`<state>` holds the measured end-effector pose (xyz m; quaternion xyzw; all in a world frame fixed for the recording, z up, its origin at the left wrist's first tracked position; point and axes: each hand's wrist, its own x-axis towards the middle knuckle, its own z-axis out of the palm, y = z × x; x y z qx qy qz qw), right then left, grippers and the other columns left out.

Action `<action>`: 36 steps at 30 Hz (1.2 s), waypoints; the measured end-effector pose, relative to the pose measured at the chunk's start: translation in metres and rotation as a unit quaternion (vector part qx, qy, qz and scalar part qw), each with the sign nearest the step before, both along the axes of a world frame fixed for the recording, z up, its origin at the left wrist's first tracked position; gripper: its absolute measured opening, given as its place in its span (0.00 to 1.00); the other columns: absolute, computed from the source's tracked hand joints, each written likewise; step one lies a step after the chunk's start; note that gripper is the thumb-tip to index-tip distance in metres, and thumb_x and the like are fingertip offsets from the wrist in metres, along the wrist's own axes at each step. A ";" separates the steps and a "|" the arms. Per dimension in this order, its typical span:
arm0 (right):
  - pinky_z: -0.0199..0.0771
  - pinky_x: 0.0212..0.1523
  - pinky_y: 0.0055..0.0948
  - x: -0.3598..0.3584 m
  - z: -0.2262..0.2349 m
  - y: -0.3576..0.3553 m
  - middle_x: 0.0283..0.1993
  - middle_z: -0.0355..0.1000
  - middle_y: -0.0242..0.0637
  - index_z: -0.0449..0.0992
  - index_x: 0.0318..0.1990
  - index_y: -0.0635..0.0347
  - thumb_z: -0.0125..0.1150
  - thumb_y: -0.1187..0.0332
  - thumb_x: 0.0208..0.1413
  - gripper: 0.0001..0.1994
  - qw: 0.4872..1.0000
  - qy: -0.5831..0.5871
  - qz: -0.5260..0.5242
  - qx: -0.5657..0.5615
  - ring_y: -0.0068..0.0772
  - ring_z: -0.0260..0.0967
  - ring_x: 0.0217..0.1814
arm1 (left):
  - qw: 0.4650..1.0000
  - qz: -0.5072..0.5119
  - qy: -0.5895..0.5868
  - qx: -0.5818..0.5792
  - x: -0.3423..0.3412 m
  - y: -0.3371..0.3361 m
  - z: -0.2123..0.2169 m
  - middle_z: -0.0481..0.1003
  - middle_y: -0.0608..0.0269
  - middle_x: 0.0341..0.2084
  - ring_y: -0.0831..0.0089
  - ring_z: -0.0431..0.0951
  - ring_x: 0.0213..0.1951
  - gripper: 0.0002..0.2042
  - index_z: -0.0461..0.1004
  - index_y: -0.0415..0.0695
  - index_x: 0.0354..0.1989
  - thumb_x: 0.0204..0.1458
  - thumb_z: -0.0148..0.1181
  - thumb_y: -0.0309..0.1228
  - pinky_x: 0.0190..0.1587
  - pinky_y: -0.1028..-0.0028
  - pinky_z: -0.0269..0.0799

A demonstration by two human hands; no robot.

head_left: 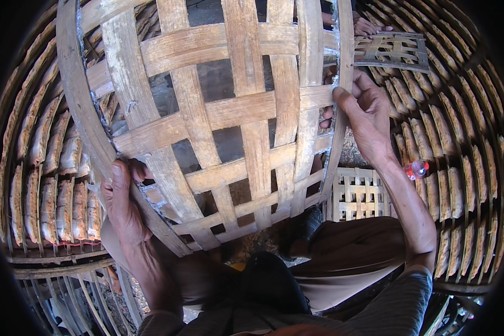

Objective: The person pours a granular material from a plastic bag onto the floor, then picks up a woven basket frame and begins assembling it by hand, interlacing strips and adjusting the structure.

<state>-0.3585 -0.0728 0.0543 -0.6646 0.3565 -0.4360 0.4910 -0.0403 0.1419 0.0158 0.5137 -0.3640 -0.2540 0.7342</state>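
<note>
- Head view: woven bamboo tray (218,112) sits closest to the lens, held up tilted over the person's lap, open lattice, round rim.
- Left hand (123,204) clamped on the lower-left rim, thumb over the top edge, fingers wrapped behind.
- Right hand (367,115) grips the right rim, fingers curled round the edge strip. Hands well apart, one on each side of the tray.
- To handle it well, my read: keep both grips on the rim hoop, not the thin weave strips; those look likely to flex or crack.
- Edges: rows of flat dried pieces on racks at left (56,185) and at right (453,168), both near the tray rim. Swing room sideways looks tight.
- Small square lattice (359,193) lies below the right forearm; another lattice (395,50) at top right, with someone else's hand (367,25) just beside it.
- Freest room looks upward and toward the body.
</note>
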 end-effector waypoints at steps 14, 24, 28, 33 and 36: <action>0.80 0.51 0.38 -0.014 0.022 0.005 0.42 0.77 0.41 0.82 0.61 0.59 0.74 0.70 0.58 0.22 0.789 0.359 -0.087 -0.490 0.40 0.77 0.49 | 1.000 0.007 0.016 -0.008 -0.002 0.000 -0.002 0.73 0.65 0.30 0.74 0.76 0.37 0.14 0.75 0.42 0.42 0.71 0.62 0.41 0.45 0.72 0.71; 0.85 0.44 0.37 -0.017 0.018 0.008 0.42 0.80 0.38 0.86 0.44 0.62 0.74 0.76 0.56 0.08 0.765 0.381 -0.056 -0.516 0.39 0.83 0.44 | 1.000 -0.024 0.015 -0.013 0.001 0.001 -0.004 0.74 0.65 0.30 0.75 0.77 0.36 0.13 0.75 0.43 0.42 0.71 0.62 0.42 0.44 0.73 0.72; 0.84 0.40 0.40 -0.014 0.013 0.009 0.42 0.80 0.39 0.80 0.41 0.63 0.72 0.78 0.58 0.06 0.748 0.406 -0.076 -0.519 0.42 0.82 0.41 | 1.000 -0.020 0.004 -0.007 0.000 0.001 -0.004 0.74 0.65 0.30 0.74 0.77 0.36 0.13 0.75 0.44 0.42 0.71 0.62 0.41 0.44 0.73 0.72; 0.79 0.29 0.47 -0.019 0.009 -0.006 0.35 0.74 0.44 0.72 0.37 0.60 0.67 0.71 0.64 0.08 0.743 0.387 -0.155 -0.524 0.47 0.79 0.29 | 1.000 -0.012 -0.001 0.000 -0.005 -0.005 -0.003 0.75 0.64 0.29 0.74 0.78 0.36 0.15 0.76 0.43 0.40 0.71 0.63 0.43 0.43 0.73 0.73; 0.75 0.27 0.47 -0.023 0.012 -0.007 0.34 0.75 0.46 0.73 0.39 0.61 0.66 0.66 0.68 0.10 0.784 0.364 -0.177 -0.471 0.51 0.77 0.26 | 1.000 -0.007 -0.004 0.019 -0.002 -0.004 -0.002 0.77 0.64 0.29 0.75 0.78 0.35 0.16 0.76 0.43 0.37 0.70 0.63 0.44 0.42 0.73 0.73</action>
